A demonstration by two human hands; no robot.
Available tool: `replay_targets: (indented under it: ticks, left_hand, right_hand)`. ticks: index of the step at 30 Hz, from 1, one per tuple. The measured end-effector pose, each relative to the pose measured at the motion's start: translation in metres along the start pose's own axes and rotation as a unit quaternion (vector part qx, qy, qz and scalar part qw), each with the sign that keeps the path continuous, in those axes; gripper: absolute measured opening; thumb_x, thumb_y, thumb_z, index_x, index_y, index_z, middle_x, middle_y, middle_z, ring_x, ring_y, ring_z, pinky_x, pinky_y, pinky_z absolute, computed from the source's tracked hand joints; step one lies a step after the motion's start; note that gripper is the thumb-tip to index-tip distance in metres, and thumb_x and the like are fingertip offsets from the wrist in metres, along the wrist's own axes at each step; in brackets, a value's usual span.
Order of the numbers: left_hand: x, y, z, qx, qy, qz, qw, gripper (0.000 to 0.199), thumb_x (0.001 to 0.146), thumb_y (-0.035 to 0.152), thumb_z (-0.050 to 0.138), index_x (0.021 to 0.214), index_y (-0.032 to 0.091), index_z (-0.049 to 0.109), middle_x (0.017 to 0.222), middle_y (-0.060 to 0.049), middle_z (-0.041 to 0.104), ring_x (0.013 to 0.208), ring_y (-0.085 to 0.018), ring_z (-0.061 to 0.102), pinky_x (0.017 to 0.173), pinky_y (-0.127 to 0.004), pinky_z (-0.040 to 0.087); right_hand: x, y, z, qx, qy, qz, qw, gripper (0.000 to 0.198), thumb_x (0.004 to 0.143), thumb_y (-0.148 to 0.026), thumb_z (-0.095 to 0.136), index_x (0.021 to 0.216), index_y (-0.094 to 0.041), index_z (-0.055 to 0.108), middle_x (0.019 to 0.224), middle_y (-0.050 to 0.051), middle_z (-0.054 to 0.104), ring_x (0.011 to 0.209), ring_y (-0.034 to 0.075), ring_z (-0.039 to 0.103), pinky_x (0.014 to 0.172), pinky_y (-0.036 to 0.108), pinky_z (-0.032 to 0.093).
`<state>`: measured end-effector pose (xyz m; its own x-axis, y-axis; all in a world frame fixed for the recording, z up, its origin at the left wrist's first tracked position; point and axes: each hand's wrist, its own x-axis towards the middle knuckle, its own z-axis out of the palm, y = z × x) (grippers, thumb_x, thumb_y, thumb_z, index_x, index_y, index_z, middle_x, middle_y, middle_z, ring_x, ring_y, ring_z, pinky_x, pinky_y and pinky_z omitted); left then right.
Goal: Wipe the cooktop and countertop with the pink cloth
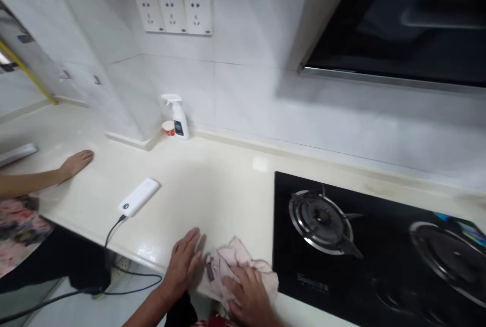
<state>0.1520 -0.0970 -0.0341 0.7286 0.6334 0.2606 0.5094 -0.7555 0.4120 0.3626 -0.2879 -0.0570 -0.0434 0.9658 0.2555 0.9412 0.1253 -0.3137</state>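
A crumpled pale pink cloth (222, 263) with a dark mark lies on the cream countertop (212, 190), close to its front edge. My right hand (248, 289) is on top of the cloth, fingers slightly bent and pressed into it. To the left of the cloth, my left hand (184, 263) rests at the counter edge with fingers stretched out and nothing in it. Just right of the cloth begins a black glass gas stove (290, 263).
A white power bank (138, 197) with a black cable lies on the counter. Against the wall stand a white spray bottle (179, 122) and a small red-and-white cup (168, 128). Another person's hand (76, 163) rests at left. A dark range hood (410, 23) overhangs the stove.
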Motion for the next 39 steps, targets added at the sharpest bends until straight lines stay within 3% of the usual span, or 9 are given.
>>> replay_targets:
  ticks: [5,9,13,17,20,27,29,33,39]
  left_hand:
    - [0.028,-0.031,0.003,0.032,0.052,0.008,0.998,0.043,0.103,0.036,0.044,0.146,0.034,0.05,0.151,-0.007,0.053,0.141,-0.03,0.047,0.109,-0.052,0.043]
    - [0.045,-0.043,0.001,0.065,0.064,-0.007,0.996,0.04,0.102,0.037,0.042,0.139,0.031,0.057,0.15,-0.009,0.054,0.142,-0.032,0.046,0.111,-0.056,0.041]
    - [0.052,-0.04,0.001,0.101,0.044,-0.015,0.994,0.04,0.1,0.04,0.045,0.133,0.023,0.061,0.15,-0.013,0.053,0.143,-0.034,0.043,0.112,-0.057,0.038]
    - [0.054,-0.035,0.0,0.12,0.032,-0.008,0.992,0.042,0.1,0.042,0.047,0.132,0.019,0.062,0.152,-0.016,0.05,0.143,-0.035,0.043,0.111,-0.057,0.039]
    - [0.055,-0.034,-0.002,0.12,0.028,-0.009,0.992,0.042,0.1,0.043,0.048,0.131,0.02,0.063,0.151,-0.015,0.051,0.142,-0.034,0.044,0.11,-0.054,0.04]
    - [0.054,-0.037,0.0,0.129,0.045,-0.002,0.991,0.041,0.099,0.043,0.048,0.13,0.022,0.064,0.148,-0.014,0.054,0.14,-0.032,0.046,0.109,-0.051,0.042]
    - [0.053,-0.038,0.001,0.129,0.053,0.001,0.99,0.04,0.099,0.042,0.049,0.131,0.022,0.064,0.148,-0.013,0.054,0.14,-0.031,0.047,0.109,-0.051,0.043]
    - [0.051,-0.039,0.002,0.135,0.066,0.008,0.989,0.039,0.098,0.041,0.05,0.131,0.024,0.064,0.148,-0.011,0.055,0.139,-0.031,0.048,0.108,-0.05,0.044]
    - [0.048,-0.04,0.003,0.148,0.094,0.023,0.984,0.036,0.097,0.039,0.055,0.129,0.026,0.065,0.146,-0.01,0.057,0.136,-0.029,0.051,0.105,-0.047,0.047]
  right_hand:
    - [-0.06,0.022,-0.02,-0.02,0.021,0.05,0.998,0.04,0.085,-0.037,0.063,0.125,-0.037,0.067,0.128,0.004,0.067,0.116,0.031,0.061,0.096,0.045,0.053]
    - [-0.1,0.043,-0.055,0.009,0.099,0.198,0.975,0.038,0.09,-0.031,0.052,0.124,-0.033,0.069,0.13,0.008,0.063,0.117,0.029,0.061,0.097,0.042,0.053]
    - [-0.12,0.093,-0.098,-0.036,0.159,0.385,0.909,0.044,0.092,-0.049,0.048,0.121,-0.026,0.071,0.141,0.014,0.051,0.126,0.034,0.053,0.1,0.047,0.05]
    - [-0.095,0.113,-0.108,-0.168,0.141,0.538,0.814,0.06,0.094,-0.052,0.035,0.134,-0.017,0.062,0.143,0.022,0.045,0.12,0.045,0.049,0.092,0.064,0.046]
    - [-0.056,0.086,-0.088,-0.217,0.087,0.521,0.821,0.054,0.095,-0.043,0.039,0.138,-0.018,0.059,0.142,0.023,0.046,0.117,0.044,0.049,0.089,0.064,0.045]
    - [0.038,0.041,-0.044,-0.009,0.1,0.235,0.967,0.047,0.085,-0.018,0.052,0.128,-0.031,0.063,0.135,0.01,0.056,0.121,0.032,0.051,0.099,0.052,0.045]
    - [0.067,0.058,-0.049,0.068,0.165,0.204,0.963,0.044,0.088,-0.017,0.048,0.127,-0.029,0.063,0.131,0.009,0.056,0.124,0.027,0.051,0.103,0.045,0.045]
    - [0.107,0.103,-0.073,0.07,0.29,0.31,0.903,0.039,0.095,-0.033,0.046,0.127,-0.02,0.063,0.124,0.015,0.055,0.118,0.029,0.053,0.1,0.045,0.047]
    - [0.099,0.123,-0.06,-0.138,0.136,0.406,0.893,0.046,0.09,-0.03,0.051,0.134,-0.022,0.062,0.146,0.02,0.044,0.122,0.044,0.047,0.097,0.066,0.039]
